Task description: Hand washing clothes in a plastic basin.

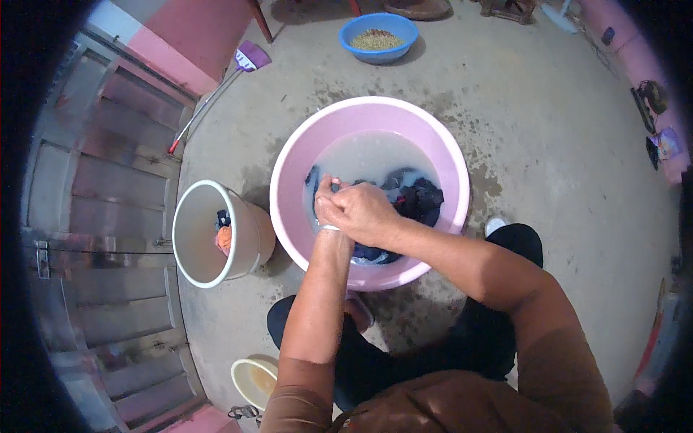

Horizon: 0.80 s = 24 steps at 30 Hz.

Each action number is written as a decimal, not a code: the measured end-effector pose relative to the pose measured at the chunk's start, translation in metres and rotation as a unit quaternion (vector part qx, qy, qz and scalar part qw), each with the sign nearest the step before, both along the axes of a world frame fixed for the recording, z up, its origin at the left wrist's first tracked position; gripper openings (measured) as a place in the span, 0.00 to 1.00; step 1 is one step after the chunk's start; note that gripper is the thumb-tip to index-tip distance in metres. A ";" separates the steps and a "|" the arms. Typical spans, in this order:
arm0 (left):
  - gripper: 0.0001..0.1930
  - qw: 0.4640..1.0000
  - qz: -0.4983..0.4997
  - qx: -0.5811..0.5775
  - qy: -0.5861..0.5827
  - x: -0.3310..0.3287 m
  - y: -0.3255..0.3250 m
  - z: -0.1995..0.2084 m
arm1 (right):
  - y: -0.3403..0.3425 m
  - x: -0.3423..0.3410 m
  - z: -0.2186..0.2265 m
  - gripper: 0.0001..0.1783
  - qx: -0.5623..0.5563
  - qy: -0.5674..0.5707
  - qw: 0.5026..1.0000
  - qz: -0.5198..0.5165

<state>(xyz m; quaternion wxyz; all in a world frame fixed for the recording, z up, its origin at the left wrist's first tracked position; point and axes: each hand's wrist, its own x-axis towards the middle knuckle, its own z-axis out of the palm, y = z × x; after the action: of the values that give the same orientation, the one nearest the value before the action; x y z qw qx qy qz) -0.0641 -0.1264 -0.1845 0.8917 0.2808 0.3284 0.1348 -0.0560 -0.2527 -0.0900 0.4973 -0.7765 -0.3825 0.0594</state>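
Observation:
A large pink basin (289, 224) stands before me, holding cloudy water and dark wet clothes (421, 200). Over its left half, my hands are pressed together. My right hand (367, 211) lies closed across my left hand (328, 189), covering most of it. Curled fingertips of the left hand show at the far side. Whatever is between the two hands, if anything, is hidden. A thin white band or line of suds crosses my left wrist. The clothes lie partly under water, just beneath and to the right of my hands.
Left of the basin is a pale bucket (261, 234) with a few clothes (224, 238) inside. Nearer me on the left sits a small cream tub (245, 390). A blue bowl (352, 49) of grain-like pieces stands beyond, and a purple broom (251, 56) leans by the door.

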 end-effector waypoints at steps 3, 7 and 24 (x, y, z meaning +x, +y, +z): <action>0.11 0.995 -0.060 0.024 0.080 0.019 -0.082 0.062 | -0.020 0.071 -0.051 0.19 -0.095 -0.113 0.974 -0.173; 0.15 0.998 -0.052 0.017 -0.032 0.018 -0.043 0.032 | -0.003 0.040 -0.030 0.17 0.026 -0.015 0.992 -0.125; 0.27 0.704 -0.212 0.678 0.017 -0.025 -0.060 0.082 | -0.048 0.072 -0.015 0.25 0.163 0.651 0.741 0.019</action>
<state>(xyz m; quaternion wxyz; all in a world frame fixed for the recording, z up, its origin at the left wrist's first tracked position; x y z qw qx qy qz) -0.0891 -0.1864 -0.1021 0.4607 0.8737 0.0954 0.1239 0.0158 -0.3003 -0.1051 0.7430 -0.4485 0.0160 0.4966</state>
